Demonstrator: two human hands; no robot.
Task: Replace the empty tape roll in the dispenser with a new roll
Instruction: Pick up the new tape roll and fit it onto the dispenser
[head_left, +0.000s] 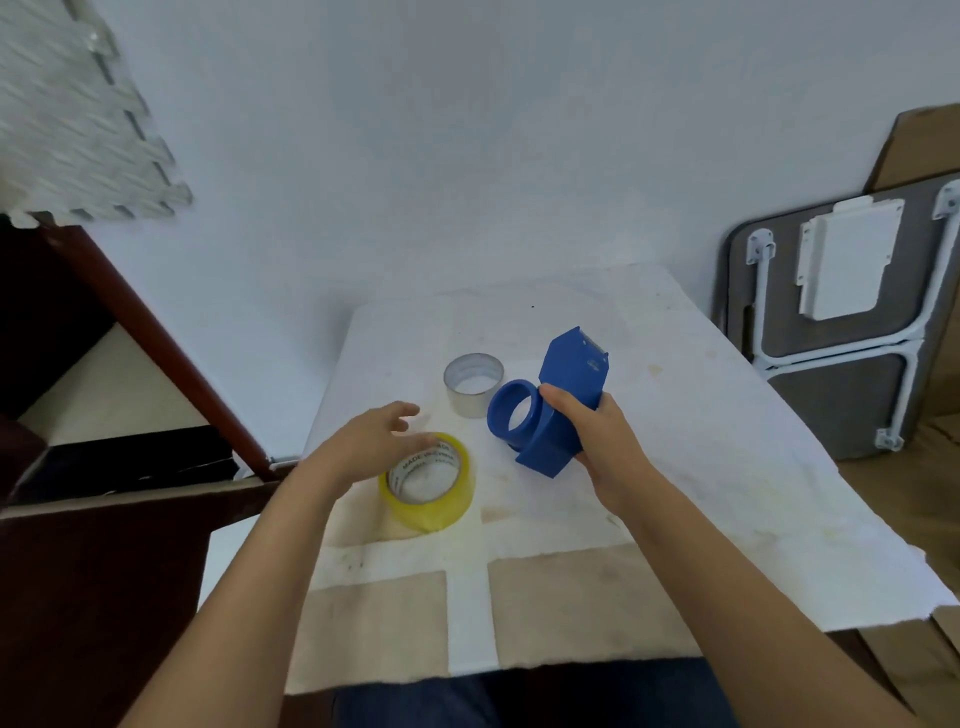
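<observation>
My right hand (597, 436) grips a blue tape dispenser (566, 384) and holds it tilted above the table, its round hub bare and facing left. A full yellowish tape roll (441, 506) lies flat on the white table cover (701, 415). My left hand (371, 441) hovers over the roll's left rim with fingers spread; whether the fingertips touch it I cannot tell. An empty grey cardboard core (474, 385) stands upright behind the roll, left of the dispenser.
A folded table (831, 332) leans against the wall at the right. Dark wooden furniture (130, 364) stands along the left side of the table. A white wall rises behind the table. The cover's torn front edge is near my lap.
</observation>
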